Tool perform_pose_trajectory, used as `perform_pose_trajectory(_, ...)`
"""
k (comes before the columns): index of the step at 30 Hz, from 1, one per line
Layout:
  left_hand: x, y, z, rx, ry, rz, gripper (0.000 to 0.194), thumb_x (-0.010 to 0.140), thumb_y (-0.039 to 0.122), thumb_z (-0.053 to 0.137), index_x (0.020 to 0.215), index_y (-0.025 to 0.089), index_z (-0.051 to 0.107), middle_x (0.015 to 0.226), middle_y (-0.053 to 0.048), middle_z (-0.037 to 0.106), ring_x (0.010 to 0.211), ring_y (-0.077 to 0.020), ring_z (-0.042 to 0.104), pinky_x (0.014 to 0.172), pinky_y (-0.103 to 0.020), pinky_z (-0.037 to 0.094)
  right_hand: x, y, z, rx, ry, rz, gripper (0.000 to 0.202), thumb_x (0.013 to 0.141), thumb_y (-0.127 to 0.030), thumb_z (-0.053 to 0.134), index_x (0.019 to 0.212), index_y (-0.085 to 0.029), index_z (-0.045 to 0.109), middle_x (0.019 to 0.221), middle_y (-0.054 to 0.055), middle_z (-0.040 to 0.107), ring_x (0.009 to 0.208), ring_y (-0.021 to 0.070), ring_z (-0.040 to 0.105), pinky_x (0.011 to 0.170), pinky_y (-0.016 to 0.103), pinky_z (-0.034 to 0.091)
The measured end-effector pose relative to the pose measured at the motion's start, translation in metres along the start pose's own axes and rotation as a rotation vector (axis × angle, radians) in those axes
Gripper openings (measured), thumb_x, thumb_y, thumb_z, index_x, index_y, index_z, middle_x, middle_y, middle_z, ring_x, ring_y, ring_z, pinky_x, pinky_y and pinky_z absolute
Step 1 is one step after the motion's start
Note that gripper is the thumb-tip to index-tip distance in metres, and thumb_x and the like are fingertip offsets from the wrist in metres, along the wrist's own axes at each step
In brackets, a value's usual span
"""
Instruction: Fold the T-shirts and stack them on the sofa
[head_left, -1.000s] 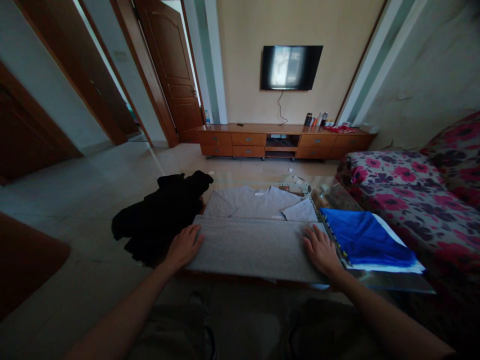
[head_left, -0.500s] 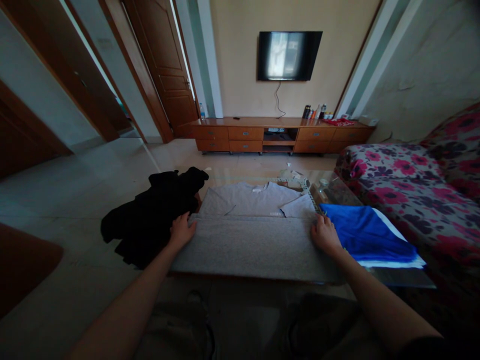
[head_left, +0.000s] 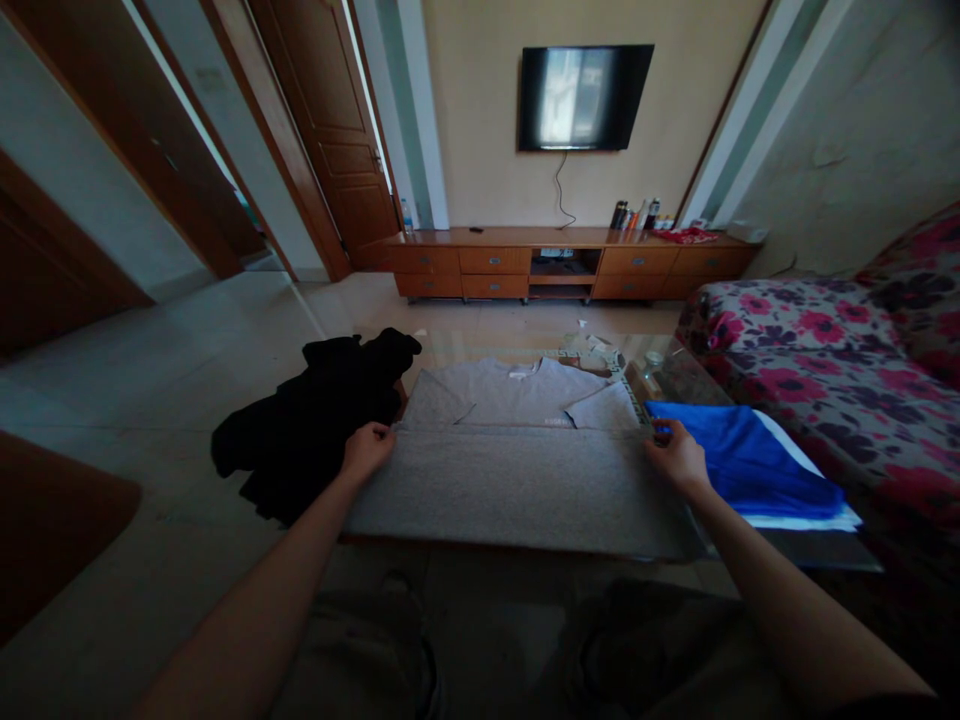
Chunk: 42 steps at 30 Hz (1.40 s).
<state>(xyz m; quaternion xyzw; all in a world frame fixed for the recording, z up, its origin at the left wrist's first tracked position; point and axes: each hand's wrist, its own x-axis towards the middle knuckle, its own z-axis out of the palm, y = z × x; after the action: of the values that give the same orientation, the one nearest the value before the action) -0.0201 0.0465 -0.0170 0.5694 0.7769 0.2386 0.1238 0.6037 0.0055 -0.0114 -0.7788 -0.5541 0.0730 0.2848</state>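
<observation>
A grey T-shirt (head_left: 510, 490) lies spread on a glass-topped table, its lower part folded up towards the collar and its sleeves angled inwards. My left hand (head_left: 369, 450) pinches the grey T-shirt at the left end of the fold edge. At the right end of that edge is my right hand (head_left: 677, 455), with thumb and fingers bent together; what it holds, if anything, is too small to make out. Black clothing (head_left: 315, 420) is heaped left of the shirt. To the right lies folded blue cloth (head_left: 742, 460) over white cloth.
A glass jar (head_left: 653, 362) and some papers sit near the table's far right corner. A floral sofa (head_left: 817, 350) stands at the right. Across the floor are a wooden cabinet (head_left: 491, 262) with bottles and a wall television (head_left: 585, 98).
Both hands have gone from resting with spread fingers to bent, closed fingers at the fold's ends. My right hand has shifted right, and the view has moved slightly.
</observation>
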Motion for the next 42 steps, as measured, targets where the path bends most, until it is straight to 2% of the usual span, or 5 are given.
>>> perform_pose_trajectory(17, -0.009, 0.027, -0.013, -0.283, 0.408, 0.076, 0.03, 0.1, 0.029, 0.039, 0.128, 0.021, 0.046, 0.101, -0.006, 0.067, 0.092, -0.0194, 0.068, 0.087, -0.032, 0.051, -0.005, -0.011, -0.011, 0.082, 0.16, -0.24, 0.044, 0.085, -0.018, 0.042, 0.109, -0.018, 0.079, 0.114, 0.01, 0.071, 0.098, 0.0233, 0.067, 0.097, 0.037, 0.05)
perform_pose_trajectory(22, -0.005, 0.029, -0.007, -0.153, 0.197, 0.282, 0.038, 0.093, 0.016, 0.034, 0.109, 0.021, 0.068, 0.118, -0.009, 0.065, 0.116, -0.0236, 0.061, 0.105, -0.04, 0.046, -0.002, -0.004, 0.002, 0.026, 0.068, -0.234, 0.045, 0.088, -0.019, 0.043, 0.118, -0.012, 0.075, 0.118, 0.015, 0.07, 0.104, 0.0256, 0.067, 0.1, 0.038, 0.05)
perform_pose_trajectory(29, -0.02, 0.018, 0.012, 0.294, -0.04, 0.272, 0.054, 0.095, 0.046, 0.045, 0.144, 0.026, 0.054, 0.151, -0.015, 0.047, 0.136, -0.0398, 0.042, 0.109, -0.063, 0.035, -0.006, 0.003, 0.018, -0.129, -0.038, -0.265, 0.049, 0.088, -0.025, 0.05, 0.131, -0.011, 0.066, 0.132, 0.018, 0.061, 0.121, 0.029, 0.058, 0.109, 0.042, 0.044)
perform_pose_trajectory(34, -0.036, 0.037, 0.015, 0.337, 0.134, 0.393, 0.058, 0.097, 0.042, 0.042, 0.148, 0.016, 0.048, 0.164, -0.018, 0.028, 0.148, -0.0392, 0.028, 0.118, -0.058, 0.027, -0.027, -0.027, 0.019, -0.3, -0.012, -0.317, 0.059, 0.093, -0.035, 0.051, 0.146, -0.009, 0.052, 0.162, 0.022, 0.03, 0.143, 0.0423, 0.033, 0.113, 0.057, 0.034)
perform_pose_trajectory(42, -0.053, 0.069, 0.051, 0.275, -0.161, 0.656, 0.061, 0.101, 0.052, 0.037, 0.155, 0.024, 0.042, 0.166, -0.008, 0.032, 0.153, -0.0322, 0.025, 0.124, -0.053, 0.021, -0.057, -0.074, 0.056, -0.353, -0.265, -0.412, 0.064, 0.103, -0.06, 0.028, 0.161, -0.033, 0.032, 0.17, 0.005, 0.019, 0.155, 0.0372, 0.013, 0.119, 0.062, 0.019)
